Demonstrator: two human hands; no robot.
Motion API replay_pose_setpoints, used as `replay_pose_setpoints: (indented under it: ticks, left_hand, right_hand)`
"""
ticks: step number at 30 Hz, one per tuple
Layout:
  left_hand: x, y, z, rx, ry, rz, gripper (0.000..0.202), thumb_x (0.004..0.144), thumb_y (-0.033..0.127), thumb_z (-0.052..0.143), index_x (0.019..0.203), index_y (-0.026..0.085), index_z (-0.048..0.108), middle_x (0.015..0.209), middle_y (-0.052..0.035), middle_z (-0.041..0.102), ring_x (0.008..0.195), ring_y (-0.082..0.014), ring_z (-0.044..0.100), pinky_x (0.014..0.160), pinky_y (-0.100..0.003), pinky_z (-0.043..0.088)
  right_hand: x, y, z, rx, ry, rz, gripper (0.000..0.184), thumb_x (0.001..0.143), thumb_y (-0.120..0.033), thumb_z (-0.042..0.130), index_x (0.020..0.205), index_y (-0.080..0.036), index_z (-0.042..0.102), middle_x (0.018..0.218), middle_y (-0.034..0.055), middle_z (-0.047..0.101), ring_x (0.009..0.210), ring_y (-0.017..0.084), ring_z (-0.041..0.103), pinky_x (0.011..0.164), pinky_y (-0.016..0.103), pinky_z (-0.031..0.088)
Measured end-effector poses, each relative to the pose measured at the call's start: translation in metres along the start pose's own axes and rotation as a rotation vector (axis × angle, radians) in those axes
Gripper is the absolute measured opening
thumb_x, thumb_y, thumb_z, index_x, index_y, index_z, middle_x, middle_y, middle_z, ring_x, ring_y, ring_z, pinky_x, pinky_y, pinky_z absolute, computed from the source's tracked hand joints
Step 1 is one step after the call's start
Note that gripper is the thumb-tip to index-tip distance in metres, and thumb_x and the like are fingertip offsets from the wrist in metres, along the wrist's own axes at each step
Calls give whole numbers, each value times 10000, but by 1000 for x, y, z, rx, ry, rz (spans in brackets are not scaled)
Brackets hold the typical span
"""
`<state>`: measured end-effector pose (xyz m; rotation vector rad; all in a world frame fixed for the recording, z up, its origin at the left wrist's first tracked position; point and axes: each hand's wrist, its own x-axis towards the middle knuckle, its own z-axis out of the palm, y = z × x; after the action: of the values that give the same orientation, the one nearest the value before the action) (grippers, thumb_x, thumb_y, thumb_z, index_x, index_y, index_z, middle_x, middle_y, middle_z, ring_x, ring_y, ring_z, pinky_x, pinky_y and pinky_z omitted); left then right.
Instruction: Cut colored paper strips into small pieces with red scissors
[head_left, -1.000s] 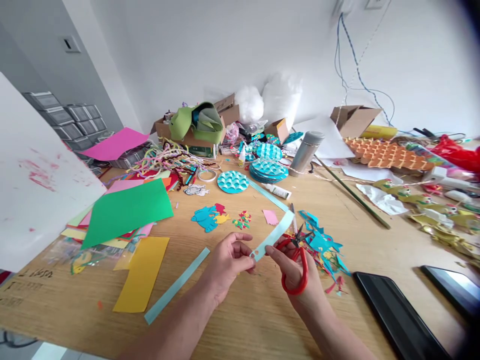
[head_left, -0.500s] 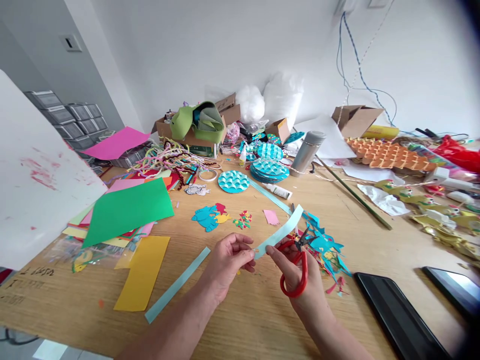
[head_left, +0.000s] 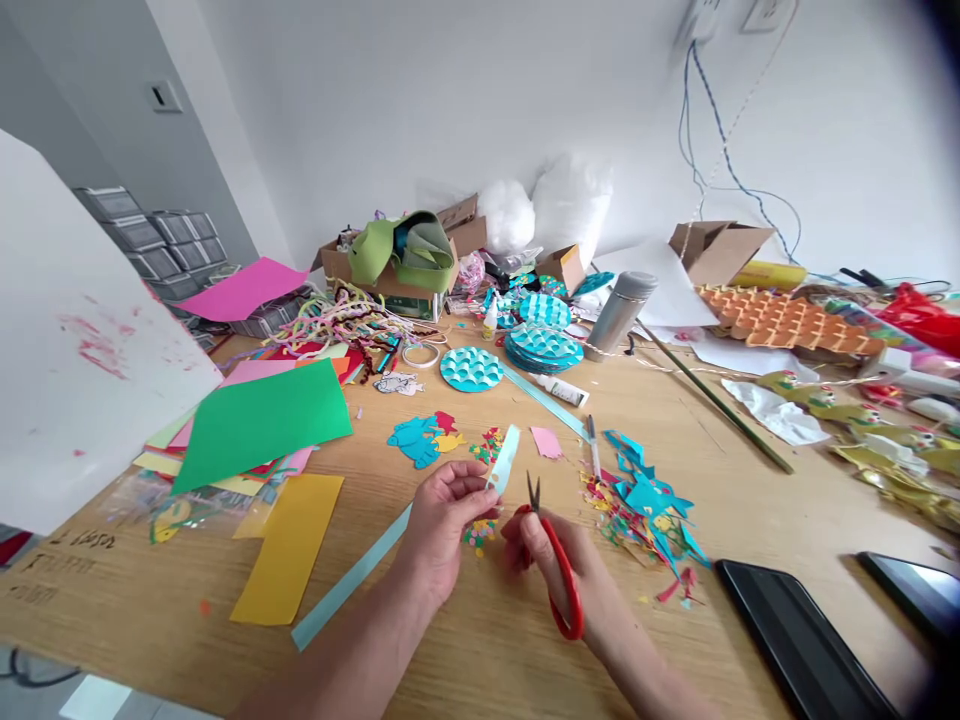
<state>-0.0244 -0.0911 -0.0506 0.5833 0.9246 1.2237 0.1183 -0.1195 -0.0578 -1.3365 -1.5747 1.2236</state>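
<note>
Between the thumb and fingers of my left hand (head_left: 448, 515) is a light blue paper strip (head_left: 506, 462), its free end pointing up and away. My right hand (head_left: 559, 560) holds red-handled scissors (head_left: 568, 590), with the dark blades pointing forward and slightly apart, just right of the strip and not touching it. Another light blue strip (head_left: 352, 578) lies on the table by my left forearm. Ahead of my hands are blue, red and yellow paper fish (head_left: 414, 440) and a small heap of colourful paper bits (head_left: 493, 443).
Blue paper scraps (head_left: 652, 497) and a pen (head_left: 593, 446) lie to the right, near a black phone (head_left: 795, 630). Coloured sheets (head_left: 270, 420) are piled on the left. Farther back stand scalloped blue discs (head_left: 471, 369), a glue tube (head_left: 561, 389) and a metal flask (head_left: 621, 315).
The scissors have swung from lying back in my right hand to pointing forward. My right fingers have left the strip, which now points more upright in my left hand.
</note>
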Motion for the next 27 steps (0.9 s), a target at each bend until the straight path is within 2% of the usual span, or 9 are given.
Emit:
replay_pose_setpoints:
  ticks: [4, 13, 27]
  left_hand:
    - [-1, -1, 0, -45, 28, 15, 349, 567, 168, 794, 854, 137, 597, 715, -25, 667, 682, -147, 647, 677, -266, 505]
    - [-2, -4, 1, -62, 50, 30, 324, 575, 165, 794, 824, 148, 588, 702, -7, 666, 651, -127, 640, 664, -252, 505]
    - [-2, -10, 0, 40, 12, -17, 294, 590, 164, 768, 820, 139, 587, 696, -15, 673, 593, -117, 614, 623, -247, 492]
  right_hand:
    - [-3, 7, 9, -7, -87, 54, 579, 881, -640, 347, 643, -148, 540, 570, 45, 587, 520, 140, 539, 504, 236, 402]
    - [-8, 10, 16, 57, -161, 212, 645, 836, -710, 345, 602, -145, 552, 486, 43, 589, 413, 115, 520, 422, 201, 374]
    - [-6, 9, 14, 57, -138, 183, 619, 853, -669, 378, 573, -146, 555, 480, 34, 585, 413, 116, 523, 426, 201, 378]
